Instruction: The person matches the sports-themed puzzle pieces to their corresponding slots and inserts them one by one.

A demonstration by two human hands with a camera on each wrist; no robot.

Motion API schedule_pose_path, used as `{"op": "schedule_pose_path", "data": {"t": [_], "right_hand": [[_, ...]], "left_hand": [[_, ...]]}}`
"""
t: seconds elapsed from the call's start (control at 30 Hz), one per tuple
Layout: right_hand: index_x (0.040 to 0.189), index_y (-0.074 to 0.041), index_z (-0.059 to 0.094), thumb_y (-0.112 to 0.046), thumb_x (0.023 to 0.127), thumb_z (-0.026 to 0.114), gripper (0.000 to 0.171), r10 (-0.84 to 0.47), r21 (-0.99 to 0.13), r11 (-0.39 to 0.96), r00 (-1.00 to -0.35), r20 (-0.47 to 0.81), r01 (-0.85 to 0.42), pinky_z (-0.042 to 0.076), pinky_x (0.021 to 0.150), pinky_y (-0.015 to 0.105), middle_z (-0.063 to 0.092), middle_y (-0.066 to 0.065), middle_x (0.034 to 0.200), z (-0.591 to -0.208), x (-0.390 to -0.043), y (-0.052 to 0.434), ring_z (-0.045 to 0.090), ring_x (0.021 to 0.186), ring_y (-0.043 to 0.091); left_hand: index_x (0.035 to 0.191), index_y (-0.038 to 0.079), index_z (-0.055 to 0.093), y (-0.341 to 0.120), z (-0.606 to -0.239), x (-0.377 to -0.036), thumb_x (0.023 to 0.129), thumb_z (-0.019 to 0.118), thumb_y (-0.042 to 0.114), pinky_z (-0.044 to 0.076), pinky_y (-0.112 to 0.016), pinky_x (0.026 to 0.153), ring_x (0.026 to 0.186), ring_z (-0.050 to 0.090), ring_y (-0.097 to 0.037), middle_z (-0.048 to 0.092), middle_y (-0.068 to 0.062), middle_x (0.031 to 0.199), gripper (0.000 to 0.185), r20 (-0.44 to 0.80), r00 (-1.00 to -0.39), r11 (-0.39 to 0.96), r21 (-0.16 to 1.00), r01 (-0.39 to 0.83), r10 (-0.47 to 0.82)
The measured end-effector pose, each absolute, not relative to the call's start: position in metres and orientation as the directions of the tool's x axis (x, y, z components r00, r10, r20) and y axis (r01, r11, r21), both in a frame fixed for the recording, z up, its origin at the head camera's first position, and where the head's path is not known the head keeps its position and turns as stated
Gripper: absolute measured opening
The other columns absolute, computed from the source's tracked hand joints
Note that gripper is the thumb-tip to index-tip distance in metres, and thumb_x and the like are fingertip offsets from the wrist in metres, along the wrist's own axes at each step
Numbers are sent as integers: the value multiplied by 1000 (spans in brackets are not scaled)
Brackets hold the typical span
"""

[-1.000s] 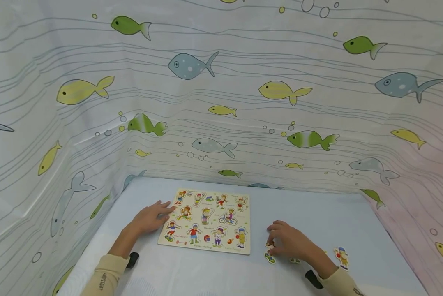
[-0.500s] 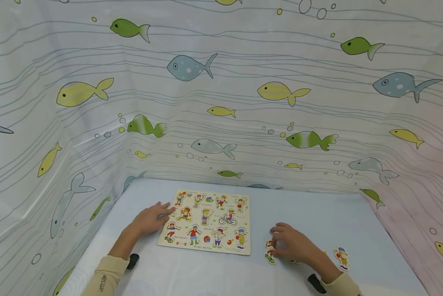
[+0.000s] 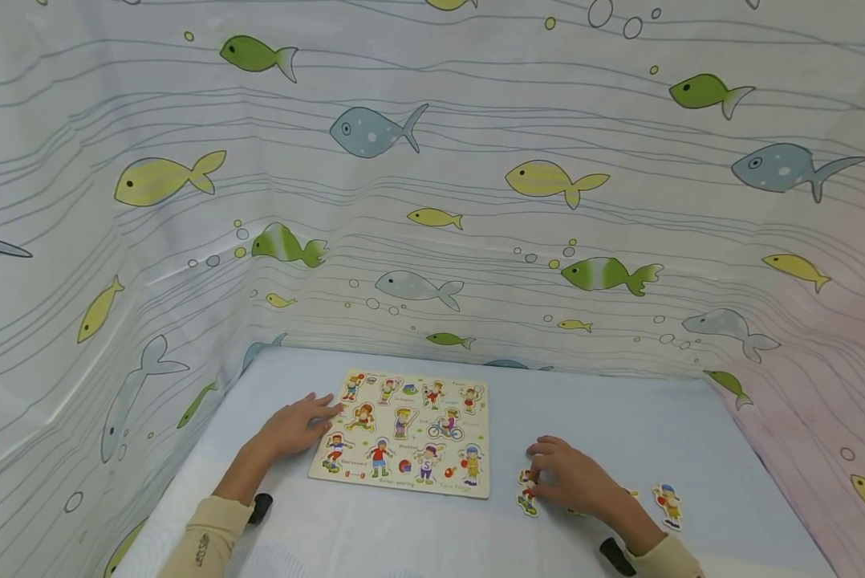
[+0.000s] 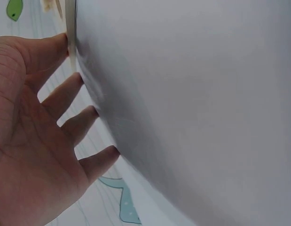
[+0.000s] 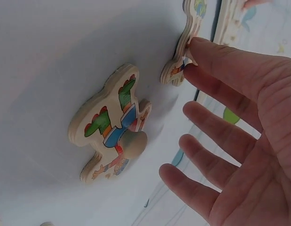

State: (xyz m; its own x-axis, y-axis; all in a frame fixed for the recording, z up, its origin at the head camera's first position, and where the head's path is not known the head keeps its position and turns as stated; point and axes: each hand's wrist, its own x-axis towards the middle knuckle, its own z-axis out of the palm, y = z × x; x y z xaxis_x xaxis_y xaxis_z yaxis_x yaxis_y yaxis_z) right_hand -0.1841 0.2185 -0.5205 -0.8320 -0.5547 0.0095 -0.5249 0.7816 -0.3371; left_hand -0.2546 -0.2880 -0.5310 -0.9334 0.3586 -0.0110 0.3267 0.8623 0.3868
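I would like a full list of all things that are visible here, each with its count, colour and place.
puzzle board: one, pale wood with colourful child figures, on the table in the middle, most slots filled.
loose puzzle pieces: at least three in the head view, colourful figures on wood. One lies right of the board at the right hand's fingertips; one lies further right; one is mostly hidden under that hand.
table: one, light blue cover.
curtain: white with green, yellow and blue fish, around the table on three sides.
sleeves: two, beige.
left hand: flat on the table, fingertips at the board's left edge.
right hand: index fingertip touches the near piece; holds nothing.
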Motion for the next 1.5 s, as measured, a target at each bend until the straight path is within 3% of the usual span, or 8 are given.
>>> {"op": "schedule_pose_path", "data": {"t": [0.7, 1.5], "right_hand": [[80, -31, 67, -26, 84, 78, 13, -559, -323, 779, -828, 31, -538, 47, 99, 52, 64, 3, 124, -511, -185, 215, 50, 127, 33], [87, -23, 72, -26, 87, 76, 5, -683, -293, 662, -716, 146, -690, 46, 101, 47, 65, 4, 124, -487, -199, 157, 50, 128, 30]], "left_hand": [[133, 12, 64, -288, -530, -255, 96, 62, 22, 31, -67, 105, 136, 35, -49, 49, -18, 145, 38, -8, -931, 861, 383, 334, 365], [134, 12, 63, -288, -527, -255, 97, 62, 21, 30, -67, 105, 137, 35, -48, 48, -17, 146, 39, -22, -932, 864, 385, 325, 361]]}}
